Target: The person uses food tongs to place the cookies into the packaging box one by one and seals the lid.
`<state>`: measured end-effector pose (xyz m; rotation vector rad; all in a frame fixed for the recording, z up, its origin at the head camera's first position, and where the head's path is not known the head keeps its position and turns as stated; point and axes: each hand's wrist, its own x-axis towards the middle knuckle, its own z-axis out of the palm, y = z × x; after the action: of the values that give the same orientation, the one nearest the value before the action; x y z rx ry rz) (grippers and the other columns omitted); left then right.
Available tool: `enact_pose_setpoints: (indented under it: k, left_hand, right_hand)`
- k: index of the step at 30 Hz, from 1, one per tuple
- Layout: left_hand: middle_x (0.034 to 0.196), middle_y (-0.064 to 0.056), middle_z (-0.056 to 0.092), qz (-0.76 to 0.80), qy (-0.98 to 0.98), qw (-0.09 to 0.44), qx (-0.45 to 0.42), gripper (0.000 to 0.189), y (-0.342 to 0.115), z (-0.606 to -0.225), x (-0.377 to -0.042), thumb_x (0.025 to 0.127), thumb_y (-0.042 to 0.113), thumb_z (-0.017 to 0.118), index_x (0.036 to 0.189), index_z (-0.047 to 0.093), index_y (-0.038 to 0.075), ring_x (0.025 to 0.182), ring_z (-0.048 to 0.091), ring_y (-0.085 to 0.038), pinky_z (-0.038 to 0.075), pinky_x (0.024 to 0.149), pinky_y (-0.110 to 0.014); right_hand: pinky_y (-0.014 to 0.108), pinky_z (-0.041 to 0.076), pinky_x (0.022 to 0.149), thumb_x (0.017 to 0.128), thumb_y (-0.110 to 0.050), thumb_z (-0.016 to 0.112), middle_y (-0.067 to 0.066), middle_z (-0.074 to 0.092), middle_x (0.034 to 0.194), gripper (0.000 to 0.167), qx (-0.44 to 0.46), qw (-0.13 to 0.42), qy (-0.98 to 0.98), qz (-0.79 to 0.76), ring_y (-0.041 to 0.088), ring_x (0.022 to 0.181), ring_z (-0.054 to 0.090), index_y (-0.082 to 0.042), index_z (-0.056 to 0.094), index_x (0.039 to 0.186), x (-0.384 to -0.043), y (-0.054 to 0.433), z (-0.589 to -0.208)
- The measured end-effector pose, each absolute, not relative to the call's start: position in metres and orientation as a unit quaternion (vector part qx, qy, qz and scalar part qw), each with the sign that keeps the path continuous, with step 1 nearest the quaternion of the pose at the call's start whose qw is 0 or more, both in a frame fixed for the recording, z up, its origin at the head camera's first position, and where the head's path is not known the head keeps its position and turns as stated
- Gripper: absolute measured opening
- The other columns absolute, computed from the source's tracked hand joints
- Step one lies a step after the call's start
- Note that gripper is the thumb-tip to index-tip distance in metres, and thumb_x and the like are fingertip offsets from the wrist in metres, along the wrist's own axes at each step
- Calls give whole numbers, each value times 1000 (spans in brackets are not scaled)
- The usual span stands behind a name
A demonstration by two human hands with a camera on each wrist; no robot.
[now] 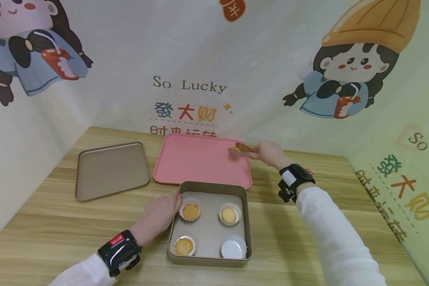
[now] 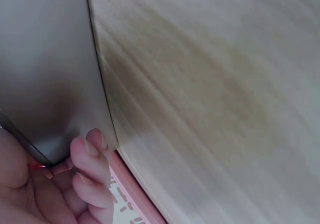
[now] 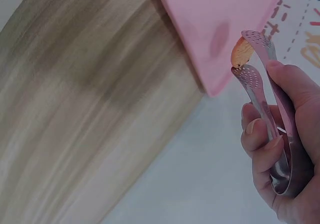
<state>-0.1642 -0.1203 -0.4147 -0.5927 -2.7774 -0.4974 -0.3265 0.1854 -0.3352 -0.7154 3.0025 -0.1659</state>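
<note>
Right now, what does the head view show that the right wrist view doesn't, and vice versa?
Only the head view: the left hand gripping the deep pan, three pastries and an empty cup inside that pan, and the flat brown tray.

Only the right wrist view: the bent end of the metal tongs, lying against the palm.

Both: the right hand holding the tongs, the pinched pastry near a corner of the pink tray, the wooden table and the printed backdrop.
</note>
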Motion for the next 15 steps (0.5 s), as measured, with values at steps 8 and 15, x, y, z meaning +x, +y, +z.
enact_pose_setpoints:
  k: [8,15]
  left_hand:
    - [50,2,33,-165,-955,131,-210,9,-121,-415,-164,91,7,50,92,52,-2,41,35,-12,29,31,-22]
    - [51,1,30,-138,-939,186,-254,9,-122,-418,-164,93,5,45,89,47,-4,40,33,-13,27,29,-23]
  right_hand:
    - [24,27,40,85,-28,64,-6,38,46,36,-290,-10,955,-54,8,39,30,-5,64,112,-299,187,-309]
    - [22,23,35,79,-26,71,-6,41,46,28,-381,-110,917,-32,4,38,28,-3,69,95,-254,196,-299]
